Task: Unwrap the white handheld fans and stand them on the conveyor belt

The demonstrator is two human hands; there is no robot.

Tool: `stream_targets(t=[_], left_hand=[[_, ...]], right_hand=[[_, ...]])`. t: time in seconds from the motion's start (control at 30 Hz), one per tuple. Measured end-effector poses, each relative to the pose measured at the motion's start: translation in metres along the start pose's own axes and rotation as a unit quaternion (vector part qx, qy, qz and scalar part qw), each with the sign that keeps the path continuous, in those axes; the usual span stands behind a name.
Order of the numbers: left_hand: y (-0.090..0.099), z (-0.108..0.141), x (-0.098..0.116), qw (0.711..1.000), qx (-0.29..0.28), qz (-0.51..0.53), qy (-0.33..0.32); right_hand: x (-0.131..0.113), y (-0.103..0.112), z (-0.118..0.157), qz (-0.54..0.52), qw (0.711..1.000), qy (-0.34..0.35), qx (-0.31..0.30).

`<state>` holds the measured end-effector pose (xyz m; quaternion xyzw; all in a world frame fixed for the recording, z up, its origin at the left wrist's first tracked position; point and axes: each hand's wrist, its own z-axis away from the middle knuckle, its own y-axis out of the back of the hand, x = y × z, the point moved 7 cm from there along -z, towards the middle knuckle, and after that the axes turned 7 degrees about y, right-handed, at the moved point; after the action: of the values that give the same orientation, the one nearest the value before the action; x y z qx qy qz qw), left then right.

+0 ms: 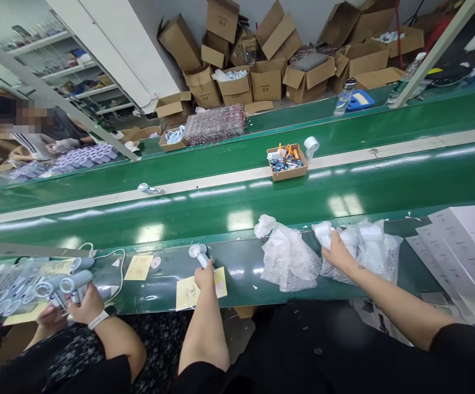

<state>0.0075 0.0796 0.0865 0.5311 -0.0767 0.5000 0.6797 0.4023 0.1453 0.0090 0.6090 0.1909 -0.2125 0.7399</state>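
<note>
I have a pale handheld fan (197,251) gripped in my left hand (205,276), jutting out beyond it; my right hand (338,253) grasps a white item (322,232); plastic bags (289,260) lie between.

Pale-blue device (198,252) in your left hand (204,278), white one (322,233) in your right (338,253), at the green bench (149,295).
The blue piece tilts, round grilled head away from you, beside yellow paper (186,294); the white one points its rounded end away, beside bubble-wrapped pieces (372,249).
</note>
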Motion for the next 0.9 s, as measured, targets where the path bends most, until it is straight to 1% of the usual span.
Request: stream_targets(t=[0.07,0.1,0.13,0.17,0.2,0.23,0.27,0.3,0.33,0.37,0.4,0.43,0.47,0.5,0.53,0.57,0.63,0.67,0.7,0.73,0.77,0.8,0.83,0.87,0.9], left_hand=[[0.006,-0.025,-0.010,0.999,0.021,0.023,0.034],[0.004,-0.034,-0.012,0.997,0.032,0.042,0.054],[-0.004,-0.040,-0.012,0.993,0.035,0.082,0.072],[-0.018,-0.042,-0.008,0.986,0.026,0.139,0.086],[-0.036,-0.039,-0.001,0.975,0.008,0.201,0.094],[-0.059,-0.032,0.009,0.955,-0.025,0.280,0.095],[-0.082,-0.023,0.023,0.945,-0.063,0.311,0.081],[-0.103,-0.014,0.037,0.940,-0.099,0.320,0.066],[-0.123,-0.006,0.054,0.937,-0.147,0.314,0.028],[-0.134,-0.002,0.068,0.942,-0.166,0.292,-0.016],[-0.139,-0.004,0.080,0.948,-0.164,0.266,-0.069],[-0.138,-0.011,0.089,0.956,-0.140,0.229,-0.121],[-0.133,-0.023,0.094,0.965,-0.099,0.183,-0.163],[-0.126,-0.039,0.095,0.972,-0.053,0.134,-0.183],[-0.119,-0.057,0.093,0.979,-0.020,0.090,-0.184],[-0.114,-0.076,0.089,0.984,-0.008,0.058,-0.170],[-0.106,-0.106,0.081,0.991,-0.006,0.037,-0.126],[-0.101,-0.114,0.079,0.993,-0.005,0.039,-0.110],[-0.097,-0.116,0.080,0.994,-0.006,0.050,-0.101],[-0.095,-0.114,0.082,0.992,-0.017,0.075,-0.095],[-0.094,-0.106,0.086,0.988,-0.044,0.114,-0.089],[-0.096,-0.094,0.090,0.979,-0.088,0.167,-0.079],[-0.099,-0.079,0.096,0.962,-0.142,0.226,-0.064],[-0.103,-0.062,0.101,0.938,-0.195,0.282,-0.045],[-0.107,-0.044,0.106,0.915,-0.235,0.327,-0.027]], right_hand=[[-0.018,0.009,0.008,-0.002,0.998,0.044,0.039],[-0.030,0.013,0.012,-0.028,0.996,0.063,0.054],[-0.044,0.016,0.013,-0.080,0.992,0.073,0.060],[-0.058,0.016,0.012,-0.158,0.984,0.066,0.048],[-0.072,0.010,0.009,-0.259,0.965,0.040,0.018],[-0.086,0.000,0.006,-0.373,0.927,-0.008,-0.029],[-0.100,-0.012,0.002,-0.483,0.870,-0.059,-0.082],[-0.115,-0.022,-0.002,-0.572,0.805,-0.095,-0.123],[-0.127,-0.028,-0.006,-0.637,0.747,-0.121,-0.146],[-0.133,-0.030,-0.012,-0.681,0.706,-0.133,-0.146],[-0.132,-0.027,-0.017,-0.704,0.685,-0.138,-0.126],[-0.125,-0.023,-0.021,-0.713,0.679,-0.145,-0.097],[-0.114,-0.019,-0.022,-0.712,0.681,-0.158,-0.070],[-0.102,-0.015,-0.021,-0.707,0.684,-0.173,-0.055],[-0.090,-0.012,-0.018,-0.699,0.688,-0.189,-0.052],[-0.079,-0.009,-0.013,-0.689,0.693,-0.203,-0.061],[-0.065,-0.005,-0.001,-0.667,0.708,-0.211,-0.095],[-0.062,-0.002,0.004,-0.660,0.714,-0.204,-0.113],[-0.063,0.001,0.009,-0.658,0.716,-0.190,-0.132],[-0.066,0.005,0.012,-0.663,0.712,-0.173,-0.150],[-0.071,0.009,0.014,-0.673,0.704,-0.155,-0.166],[-0.077,0.014,0.014,-0.684,0.693,-0.139,-0.179],[-0.085,0.019,0.014,-0.692,0.685,-0.123,-0.193],[-0.093,0.024,0.012,-0.696,0.679,-0.108,-0.208],[-0.103,0.027,0.011,-0.694,0.676,-0.092,-0.229]])
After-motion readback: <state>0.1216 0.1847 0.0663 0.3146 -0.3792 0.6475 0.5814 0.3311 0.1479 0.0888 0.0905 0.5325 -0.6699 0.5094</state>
